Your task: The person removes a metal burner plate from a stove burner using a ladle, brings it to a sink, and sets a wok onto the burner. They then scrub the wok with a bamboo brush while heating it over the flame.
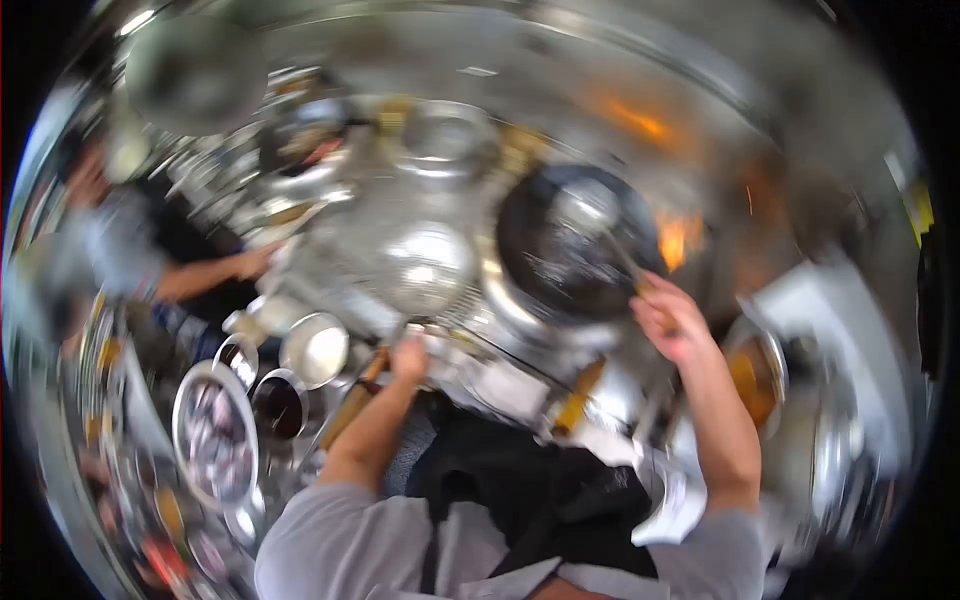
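My right hand is closed around the handle of a ladle. The ladle's bowl is over a dark wok that has shiny, blurred contents inside. Farther left, my left hand is closed on the handle end of a round metal strainer. That strainer lies flat or hovers over the steel counter, left of the wok; blur hides which. A wooden handle shows just below my left hand.
Flames rise at the wok's right. A metal pot stands behind. At left are a white container, a dark-liquid container and a bowl of pale pieces. A co-worker's arm reaches in from the left.
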A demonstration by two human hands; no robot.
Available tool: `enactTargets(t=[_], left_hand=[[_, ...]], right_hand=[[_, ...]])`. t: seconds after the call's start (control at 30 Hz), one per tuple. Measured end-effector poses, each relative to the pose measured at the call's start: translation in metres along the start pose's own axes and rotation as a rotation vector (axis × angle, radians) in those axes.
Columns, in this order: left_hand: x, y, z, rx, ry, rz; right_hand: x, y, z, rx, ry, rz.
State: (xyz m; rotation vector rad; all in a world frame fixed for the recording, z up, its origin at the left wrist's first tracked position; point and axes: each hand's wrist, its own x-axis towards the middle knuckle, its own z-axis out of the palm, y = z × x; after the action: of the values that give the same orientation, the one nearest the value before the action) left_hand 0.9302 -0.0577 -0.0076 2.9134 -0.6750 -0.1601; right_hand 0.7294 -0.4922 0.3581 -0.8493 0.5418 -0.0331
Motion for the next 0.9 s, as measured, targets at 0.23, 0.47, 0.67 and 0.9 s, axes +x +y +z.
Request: enactTargets(t=[0.23, 0.47, 0.67, 0.9], left_hand=[[-0.002, 0.047, -0.242, -1.555, 0.124, -0.066], [0.039, 0.079, -0.267, -1.855, -0.21, -0.167], [0.027, 0.18, -0.153, -1.857, -0.585, -0.439], [0.05, 0.249, -0.145, -1.859, -0.621, -0.476]], right_hand=[[-0.114, 0.086, -0.135, -1.055, 0.273, -0.482], [-0.159, 0.23, -0.167, -0.873, 0.651, -0.287], [-0.14, 0.344, -0.181, -1.196, 0.772, 0.243], [-0.124, 0.221, -0.152, -1.51, 0.259, 0.294]])
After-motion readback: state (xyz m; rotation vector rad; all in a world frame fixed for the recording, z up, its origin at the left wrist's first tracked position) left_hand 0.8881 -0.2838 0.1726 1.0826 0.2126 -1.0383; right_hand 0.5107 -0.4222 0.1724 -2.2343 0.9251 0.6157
